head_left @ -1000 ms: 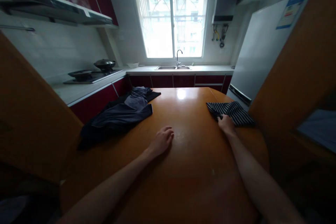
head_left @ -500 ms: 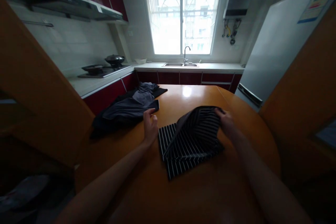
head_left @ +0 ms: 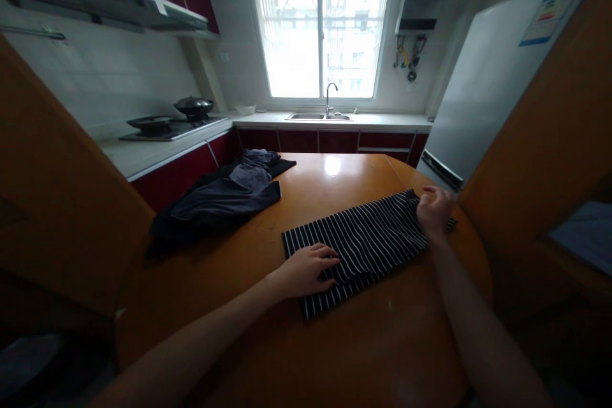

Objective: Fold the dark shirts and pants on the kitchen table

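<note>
A black cloth with thin white stripes (head_left: 368, 236) lies folded into a long strip, slanting across the wooden table (head_left: 382, 344). Its exact kind of garment does not show. My left hand (head_left: 310, 269) rests flat on the near left part of it, fingers spread over the stripes. At its far right end, my right hand (head_left: 434, 209) is closed with curled fingers, and the fabric puckers beside it. The fingertips are partly hidden. A pile of dark clothes (head_left: 215, 204), navy and grey, lies crumpled at the table's left side.
Beyond the table runs a white counter with a sink (head_left: 320, 116) and tap. A lidded pan (head_left: 193, 107) and a flat pan (head_left: 149, 123) stand on the stove at left. The fridge (head_left: 473, 89) is close on the right.
The raised layer of striped cloth has come down flat and stretched out to the right. My right hand moved right with its end; my left hand came down onto the cloth.
</note>
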Tool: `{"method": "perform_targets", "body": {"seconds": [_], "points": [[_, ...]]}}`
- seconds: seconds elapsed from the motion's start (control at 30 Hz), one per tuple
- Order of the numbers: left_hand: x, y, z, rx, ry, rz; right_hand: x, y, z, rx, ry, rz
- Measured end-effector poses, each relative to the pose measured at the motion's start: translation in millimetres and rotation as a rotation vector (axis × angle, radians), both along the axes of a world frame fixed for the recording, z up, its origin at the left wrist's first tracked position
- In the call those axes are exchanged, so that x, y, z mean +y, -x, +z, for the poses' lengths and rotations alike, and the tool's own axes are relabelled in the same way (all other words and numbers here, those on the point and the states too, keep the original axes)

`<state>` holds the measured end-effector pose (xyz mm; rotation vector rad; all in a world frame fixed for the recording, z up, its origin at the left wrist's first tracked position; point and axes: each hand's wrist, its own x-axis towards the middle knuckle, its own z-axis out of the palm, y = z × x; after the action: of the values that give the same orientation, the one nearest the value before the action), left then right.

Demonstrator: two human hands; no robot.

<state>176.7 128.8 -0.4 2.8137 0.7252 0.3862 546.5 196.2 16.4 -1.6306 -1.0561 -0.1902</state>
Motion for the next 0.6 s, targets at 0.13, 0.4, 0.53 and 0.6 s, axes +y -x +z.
{"method": "perform_targets", "body": {"seconds": [0.13,0.4,0.53,0.6], "points": [[-1.5,6.6,-0.6,0.027,-0.03,0.027,2.3,19.1,-6.2,-0.015,0.118,0.29],[71.2,1.0,19.3,-0.084,0.273,0.167,-3.0,26.0,2.9,0.018,0.044,0.257],[158.6,15.7,84.0,-0.306,0.165,0.72,-13.0,31.4,11.0,0.026,-0.121,0.165],[185.8,21.0,106.3,-0.384,0.048,0.858,-17.4,37.7,12.8,0.025,-0.184,0.189]]}}
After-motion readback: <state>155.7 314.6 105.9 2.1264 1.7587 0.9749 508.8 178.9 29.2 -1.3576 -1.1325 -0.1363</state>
